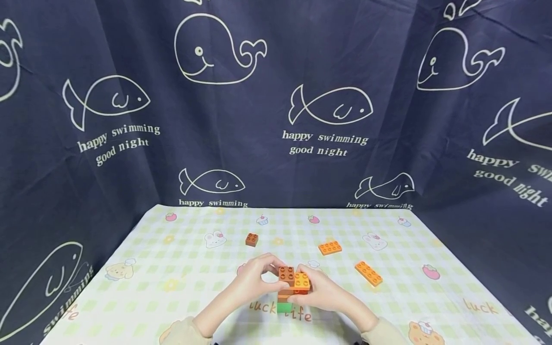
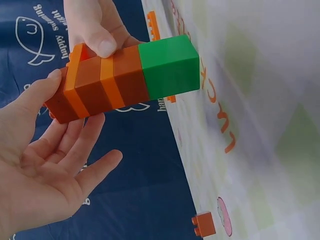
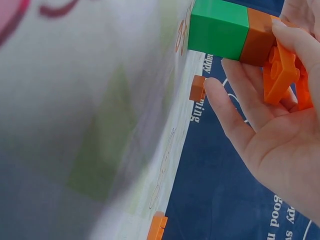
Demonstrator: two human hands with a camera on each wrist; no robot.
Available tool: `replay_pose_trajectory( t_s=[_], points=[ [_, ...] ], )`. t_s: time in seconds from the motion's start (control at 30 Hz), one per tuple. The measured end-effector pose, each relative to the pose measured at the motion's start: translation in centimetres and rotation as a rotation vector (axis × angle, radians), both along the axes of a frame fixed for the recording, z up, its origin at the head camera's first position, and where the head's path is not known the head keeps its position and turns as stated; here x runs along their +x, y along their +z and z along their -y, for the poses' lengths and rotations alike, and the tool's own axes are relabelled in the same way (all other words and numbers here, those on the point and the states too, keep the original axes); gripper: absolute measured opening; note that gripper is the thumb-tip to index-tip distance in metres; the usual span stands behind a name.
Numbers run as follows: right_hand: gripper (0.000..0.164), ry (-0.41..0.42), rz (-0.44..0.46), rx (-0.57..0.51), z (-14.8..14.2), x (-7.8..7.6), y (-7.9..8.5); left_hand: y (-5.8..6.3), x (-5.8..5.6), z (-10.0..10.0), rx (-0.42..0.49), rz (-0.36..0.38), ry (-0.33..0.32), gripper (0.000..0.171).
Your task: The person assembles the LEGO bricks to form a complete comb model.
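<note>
A tower of toy building bricks stands at the front middle of the table, its base a green brick (image 1: pixel 284 307). Above that, brown bricks (image 2: pixel 131 72) alternate with thin orange plates (image 2: pixel 110 80), some jutting toward the right. At the top sits a brown brick (image 1: pixel 286 273), which my left hand (image 1: pixel 252 283) pinches between thumb and fingers. Beside it a studded orange plate (image 1: pixel 302 281) sticks out. My right hand (image 1: pixel 322 290) grips the tower lower down, thumb on the front and fingers behind. In the right wrist view, orange overhanging pieces (image 3: pixel 281 75) show inside that hand.
Behind the hands lies a loose brown brick (image 1: pixel 252 239). Two loose orange plates, a farther orange plate (image 1: pixel 330 247) and a nearer orange plate (image 1: pixel 368 273), lie to the right. A checked cloth (image 1: pixel 207 268) covers the table; a dark curtain (image 1: pixel 267 177) hangs behind.
</note>
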State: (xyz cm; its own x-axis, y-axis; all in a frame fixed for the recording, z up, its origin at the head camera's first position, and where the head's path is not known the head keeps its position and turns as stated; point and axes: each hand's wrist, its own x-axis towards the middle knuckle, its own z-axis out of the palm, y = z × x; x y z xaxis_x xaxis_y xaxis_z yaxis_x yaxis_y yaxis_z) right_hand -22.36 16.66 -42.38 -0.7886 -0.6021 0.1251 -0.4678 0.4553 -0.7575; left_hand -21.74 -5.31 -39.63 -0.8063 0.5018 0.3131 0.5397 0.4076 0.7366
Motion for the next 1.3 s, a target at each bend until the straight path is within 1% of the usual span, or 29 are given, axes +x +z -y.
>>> replay_pose_trajectory(
  t_s=[0.3, 0.53, 0.67, 0.8, 0.9, 1.1, 1.3],
  points=[
    [0.038, 0.004, -0.012, -0.006, 0.1, 0.1, 0.1, -0.4, 0.0, 0.0, 0.047, 0.035, -0.017, 0.029],
    [0.036, 0.011, -0.032, -0.014, 0.0, 0.2, 0.0, -0.7, -0.1, -0.2, 0.119, 0.115, -0.043, 0.029],
    [0.037, 0.01, -0.021, -0.015, 0.0, 0.1, 0.1, -1.1, -0.1, -0.2, 0.153, 0.141, -0.06, 0.03],
    [0.044, -0.031, 0.021, -0.012, 0.0, 0.2, 0.1, -1.5, -0.2, -0.1, 0.159, 0.146, -0.058, 0.031],
    [0.048, -0.053, 0.032, -0.008, 0.0, 0.2, 0.0, -1.7, -0.2, -0.1, 0.155, 0.143, -0.049, 0.031],
    [0.04, -0.028, 0.013, -0.019, 0.0, 0.0, -0.1, -1.8, -0.2, -0.1, 0.155, 0.135, -0.039, 0.032],
    [0.038, -0.026, 0.018, -0.022, 0.0, 0.0, -0.1, -2.1, -0.3, 0.0, 0.14, 0.133, -0.035, 0.032]
  ],
)
